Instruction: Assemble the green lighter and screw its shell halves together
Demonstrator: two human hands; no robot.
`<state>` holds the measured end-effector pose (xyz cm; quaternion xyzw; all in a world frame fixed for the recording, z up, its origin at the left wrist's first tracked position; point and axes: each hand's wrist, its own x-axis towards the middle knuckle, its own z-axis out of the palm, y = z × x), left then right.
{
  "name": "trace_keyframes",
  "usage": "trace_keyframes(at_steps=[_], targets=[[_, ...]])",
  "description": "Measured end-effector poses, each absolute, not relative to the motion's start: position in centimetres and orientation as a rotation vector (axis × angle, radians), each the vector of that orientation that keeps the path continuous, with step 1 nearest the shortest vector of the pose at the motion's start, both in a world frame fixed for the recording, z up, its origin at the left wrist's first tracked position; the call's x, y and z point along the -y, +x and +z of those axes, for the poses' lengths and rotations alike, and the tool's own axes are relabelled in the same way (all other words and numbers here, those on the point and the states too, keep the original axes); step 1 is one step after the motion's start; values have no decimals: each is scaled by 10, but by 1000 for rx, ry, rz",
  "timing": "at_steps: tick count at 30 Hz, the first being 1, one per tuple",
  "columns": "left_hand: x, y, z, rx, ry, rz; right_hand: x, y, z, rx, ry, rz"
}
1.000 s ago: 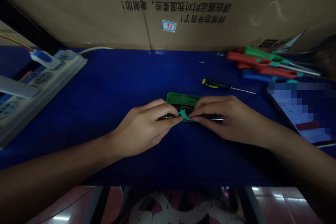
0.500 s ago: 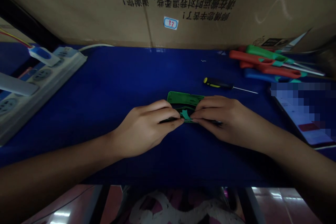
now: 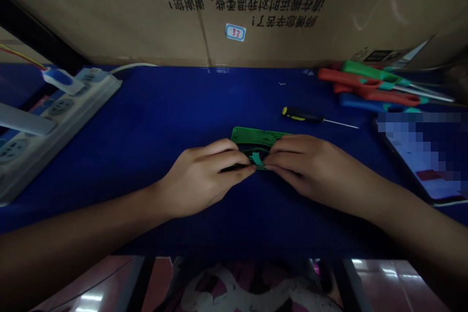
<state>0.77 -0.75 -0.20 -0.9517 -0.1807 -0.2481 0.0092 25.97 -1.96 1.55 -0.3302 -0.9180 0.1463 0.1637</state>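
Note:
Just right of the middle of the blue tabletop, my left hand [image 3: 208, 175] and my right hand [image 3: 310, 168] meet over a slim green plastic casing. Its near half lies under my fingers, which pinch it from both ends. In the gap between my fingertips a small teal piece [image 3: 257, 158] shows, apparently seated in that half. Behind it lies the other green casing half [image 3: 252, 135], its right end covered by my right hand. My fingers hide most of the near half and whatever is inside it.
A black-and-yellow screwdriver [image 3: 303, 115] lies beyond my right hand. Several long-nosed tools with red, green and blue handles [image 3: 373, 85] are piled at the back right, near a phone [image 3: 420, 161]. A power strip [image 3: 62, 122] with plugs runs along the left; a cardboard box [image 3: 146, 19] stands behind.
The view has shifted very slightly. My right hand is a touch further left and its fingers cover the near half's right end; the left hand keeps its grip.

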Motion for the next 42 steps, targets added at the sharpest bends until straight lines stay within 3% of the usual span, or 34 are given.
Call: trace_keyframes(at_steps=[5, 28, 42], targets=[[8, 7, 0, 567, -2955, -717, 18, 261, 15, 2530, -958, 576], [10, 10, 3, 598, -2982, -663, 18, 256, 18, 2516, -1013, 665], [2, 7, -8, 691, -3092, -1095, 9, 265, 20, 2289, -1012, 679]])
